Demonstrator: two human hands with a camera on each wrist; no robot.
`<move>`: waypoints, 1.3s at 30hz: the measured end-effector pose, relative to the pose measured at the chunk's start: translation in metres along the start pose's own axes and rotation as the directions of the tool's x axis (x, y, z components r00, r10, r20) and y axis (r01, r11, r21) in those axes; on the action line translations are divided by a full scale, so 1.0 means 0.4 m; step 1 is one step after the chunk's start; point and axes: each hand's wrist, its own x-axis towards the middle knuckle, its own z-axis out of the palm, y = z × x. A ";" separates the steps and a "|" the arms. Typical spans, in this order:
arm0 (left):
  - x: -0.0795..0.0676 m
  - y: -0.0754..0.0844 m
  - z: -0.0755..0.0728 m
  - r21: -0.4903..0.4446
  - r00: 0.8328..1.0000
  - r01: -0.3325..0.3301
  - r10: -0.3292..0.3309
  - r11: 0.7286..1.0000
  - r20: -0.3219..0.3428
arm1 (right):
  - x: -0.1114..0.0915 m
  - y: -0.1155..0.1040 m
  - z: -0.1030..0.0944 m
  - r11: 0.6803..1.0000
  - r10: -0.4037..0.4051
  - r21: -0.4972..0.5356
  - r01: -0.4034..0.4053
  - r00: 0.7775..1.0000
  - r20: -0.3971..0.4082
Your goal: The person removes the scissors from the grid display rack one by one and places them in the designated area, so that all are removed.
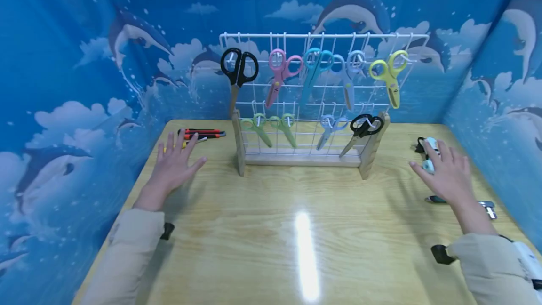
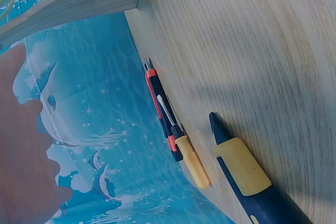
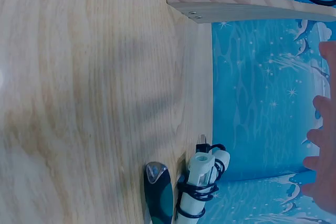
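My left hand [image 1: 171, 166] is held over the left side of the table with its fingers spread, holding nothing. Beyond its fingertips lie red-and-black pen-like tools [image 1: 205, 133]. A screwdriver with a yellow handle [image 2: 192, 162] lies alongside them, partly covered by the hand in the head view. Over the table's right side, my right hand [image 1: 450, 178] is also spread and holds nothing. It partly covers a mint-coloured device [image 3: 197, 184] wrapped in black cord. A tool with a dark green handle [image 3: 158, 195] lies beside that device.
A white wire rack [image 1: 323, 36] on wooden feet [image 1: 373, 147] stands at the back, with several scissors, including black ones [image 1: 239, 67] and yellow ones [image 1: 389, 79], on its hooks. A yellow-and-dark tool [image 2: 244, 166] shows in the left wrist view. Dolphin-print curtains [image 1: 59, 107] enclose the table [image 1: 237, 229].
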 end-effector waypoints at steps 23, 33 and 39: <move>0.034 0.034 -0.006 -0.182 0.999 0.019 -0.012 0.983 0.041 | -0.007 0.000 0.014 0.999 -0.016 0.050 0.015 1.000 0.008; 0.103 0.083 0.024 -0.635 0.999 0.010 -0.033 0.772 -0.024 | -0.017 0.089 0.199 0.948 0.060 0.314 -0.057 0.998 0.000; 0.154 0.110 0.031 -0.776 0.997 -0.041 0.074 0.630 0.008 | -0.030 0.104 0.320 0.934 0.023 0.356 -0.008 0.999 -0.038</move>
